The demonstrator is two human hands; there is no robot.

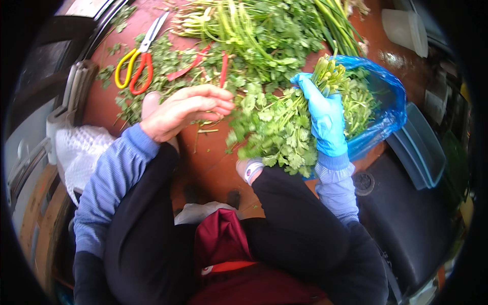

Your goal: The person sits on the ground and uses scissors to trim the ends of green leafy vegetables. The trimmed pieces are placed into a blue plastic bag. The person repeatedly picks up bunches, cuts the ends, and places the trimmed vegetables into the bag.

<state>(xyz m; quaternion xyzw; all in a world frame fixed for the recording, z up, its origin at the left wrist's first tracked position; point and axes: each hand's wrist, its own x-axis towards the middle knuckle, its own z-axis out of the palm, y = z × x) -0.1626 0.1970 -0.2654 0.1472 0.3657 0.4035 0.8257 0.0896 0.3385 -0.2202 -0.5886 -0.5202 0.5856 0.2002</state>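
Observation:
My right hand, in a blue disposable glove, grips a bunch of cilantro around its stems. The cut stem ends point up and away from me, while the leaves hang down to the left. Bare and holding nothing, my left hand is held flat with fingers stretched towards the leaves, a short gap from them. Under and right of the gloved hand lies an open blue plastic bag with more cut greens inside. Scissors with one yellow and one red handle lie beyond my left hand, blades apart.
A large heap of cilantro lies on the reddish tiled floor, with spring onions beside it. Red ribbon strips rest among loose leaves. Right stand a white tub and grey-blue bins; left, a white bag.

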